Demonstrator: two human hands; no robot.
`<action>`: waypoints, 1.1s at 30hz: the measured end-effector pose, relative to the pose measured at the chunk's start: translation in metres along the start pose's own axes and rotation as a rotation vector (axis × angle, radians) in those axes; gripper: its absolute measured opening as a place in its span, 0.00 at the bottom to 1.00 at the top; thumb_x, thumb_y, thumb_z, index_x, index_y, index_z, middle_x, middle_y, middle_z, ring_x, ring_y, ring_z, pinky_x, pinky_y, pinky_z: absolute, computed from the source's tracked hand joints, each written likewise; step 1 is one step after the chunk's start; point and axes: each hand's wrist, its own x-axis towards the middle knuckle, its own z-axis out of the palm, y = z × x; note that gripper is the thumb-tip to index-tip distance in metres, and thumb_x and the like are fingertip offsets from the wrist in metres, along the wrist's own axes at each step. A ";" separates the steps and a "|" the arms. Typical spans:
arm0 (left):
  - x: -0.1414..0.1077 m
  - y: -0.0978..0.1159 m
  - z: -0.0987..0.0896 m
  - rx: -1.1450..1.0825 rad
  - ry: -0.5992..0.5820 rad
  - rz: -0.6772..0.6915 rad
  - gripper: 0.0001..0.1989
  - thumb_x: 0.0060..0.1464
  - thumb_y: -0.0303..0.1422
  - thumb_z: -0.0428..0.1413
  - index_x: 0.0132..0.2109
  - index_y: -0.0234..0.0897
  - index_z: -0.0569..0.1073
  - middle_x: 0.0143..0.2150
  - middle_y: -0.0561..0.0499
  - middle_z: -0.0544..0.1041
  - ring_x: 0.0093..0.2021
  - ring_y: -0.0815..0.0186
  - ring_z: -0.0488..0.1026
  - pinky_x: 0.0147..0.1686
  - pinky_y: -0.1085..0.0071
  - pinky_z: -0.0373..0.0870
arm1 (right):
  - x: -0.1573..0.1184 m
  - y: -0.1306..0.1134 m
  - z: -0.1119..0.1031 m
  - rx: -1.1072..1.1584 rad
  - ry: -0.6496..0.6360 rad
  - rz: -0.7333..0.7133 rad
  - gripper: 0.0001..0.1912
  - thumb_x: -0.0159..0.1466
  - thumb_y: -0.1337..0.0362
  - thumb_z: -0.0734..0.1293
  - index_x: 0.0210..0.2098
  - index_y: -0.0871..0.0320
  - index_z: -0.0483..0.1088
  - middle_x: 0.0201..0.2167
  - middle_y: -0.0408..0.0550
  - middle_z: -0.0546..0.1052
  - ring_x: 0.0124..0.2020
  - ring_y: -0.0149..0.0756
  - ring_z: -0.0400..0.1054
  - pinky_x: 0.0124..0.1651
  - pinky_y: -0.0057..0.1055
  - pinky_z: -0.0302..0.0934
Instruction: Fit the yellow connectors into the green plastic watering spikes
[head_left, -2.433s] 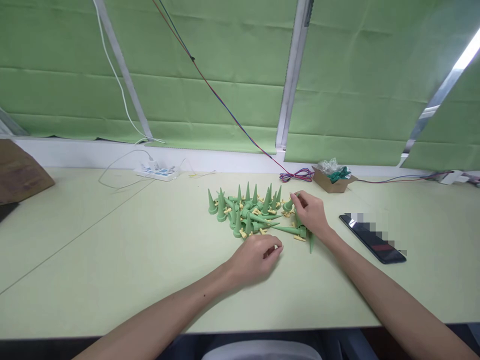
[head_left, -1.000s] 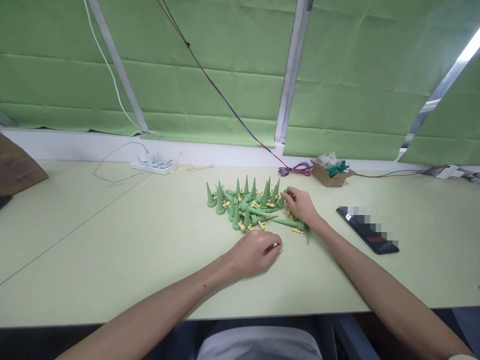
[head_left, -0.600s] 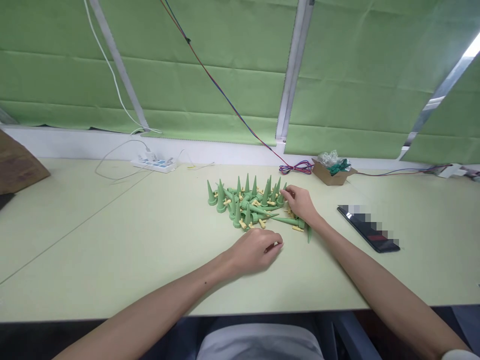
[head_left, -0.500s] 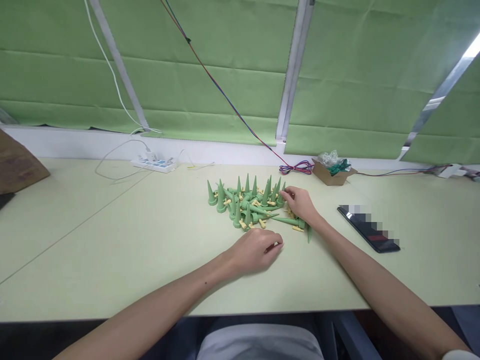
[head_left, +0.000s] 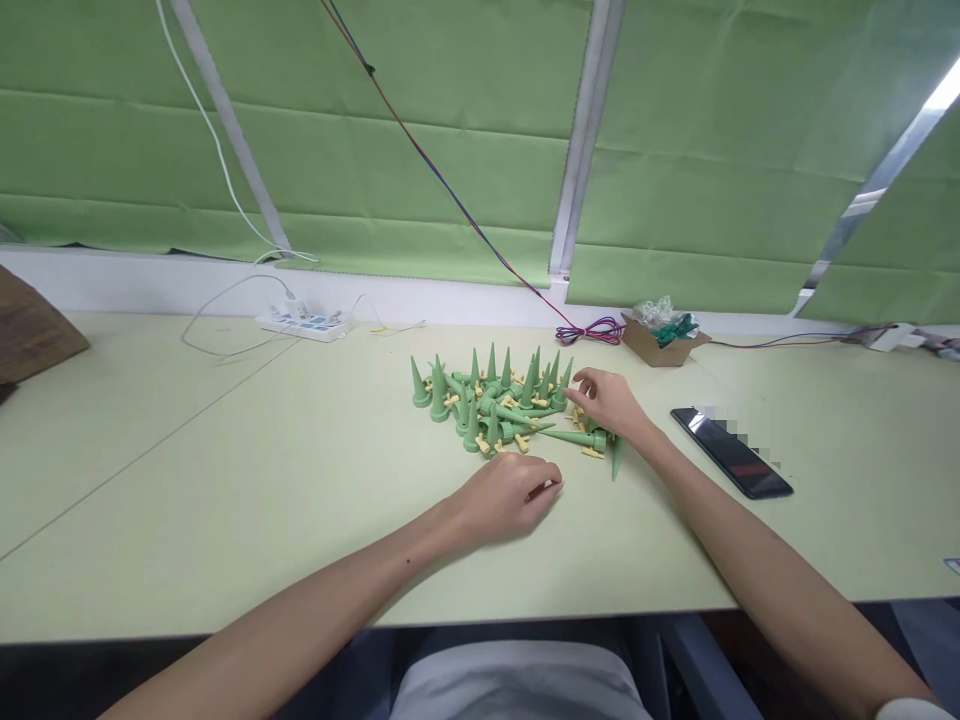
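Several green plastic spikes (head_left: 439,392) with yellow valve pieces (head_left: 523,442) are heaped at the middle of the table, some upright on their round bases, others lying down. My right hand (head_left: 606,398) is at the right end of the heap, thumb and fingers apart beside an upright spike (head_left: 562,386), holding nothing visible. One spike (head_left: 574,437) lies on its side below that hand. In front of the heap my left hand (head_left: 511,495) rests on the table with its fingers curled closed; nothing shows in it.
A black phone (head_left: 731,452) lies right of my right forearm. Along the back stand a power strip (head_left: 304,325), coiled red-blue wires (head_left: 590,331) and a small cardboard box (head_left: 660,348) holding plastic and green material. A brown object (head_left: 34,325) is at far left.
My right hand's fingers have parted from the upright spike at the heap's right end, which stays standing. My left hand keeps its pose. The whole view has shifted slightly.
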 end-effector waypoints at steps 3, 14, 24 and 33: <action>0.000 0.000 0.000 -0.002 -0.003 -0.012 0.11 0.61 0.26 0.49 0.33 0.35 0.74 0.27 0.51 0.74 0.27 0.68 0.67 0.28 0.72 0.58 | 0.002 0.001 0.006 0.036 -0.011 0.040 0.19 0.63 0.52 0.68 0.43 0.63 0.74 0.29 0.49 0.79 0.30 0.38 0.70 0.37 0.33 0.59; 0.001 0.001 -0.001 -0.001 -0.018 -0.015 0.11 0.62 0.26 0.49 0.33 0.35 0.74 0.27 0.51 0.74 0.27 0.69 0.67 0.29 0.72 0.58 | 0.010 -0.006 0.014 0.169 0.000 0.008 0.18 0.63 0.50 0.63 0.26 0.56 0.64 0.23 0.45 0.73 0.24 0.34 0.63 0.32 0.31 0.56; 0.001 0.000 0.000 0.005 -0.014 -0.002 0.11 0.62 0.27 0.49 0.34 0.35 0.73 0.27 0.51 0.73 0.27 0.69 0.66 0.29 0.72 0.58 | 0.008 -0.009 0.016 0.206 0.053 0.005 0.19 0.64 0.49 0.62 0.25 0.56 0.64 0.23 0.46 0.75 0.24 0.34 0.64 0.32 0.31 0.57; 0.001 -0.001 0.000 0.015 -0.016 0.014 0.11 0.62 0.27 0.48 0.33 0.36 0.72 0.27 0.52 0.72 0.27 0.69 0.65 0.29 0.72 0.58 | 0.008 -0.006 0.006 0.138 0.011 0.023 0.11 0.64 0.58 0.66 0.37 0.60 0.75 0.28 0.49 0.81 0.28 0.37 0.72 0.37 0.31 0.62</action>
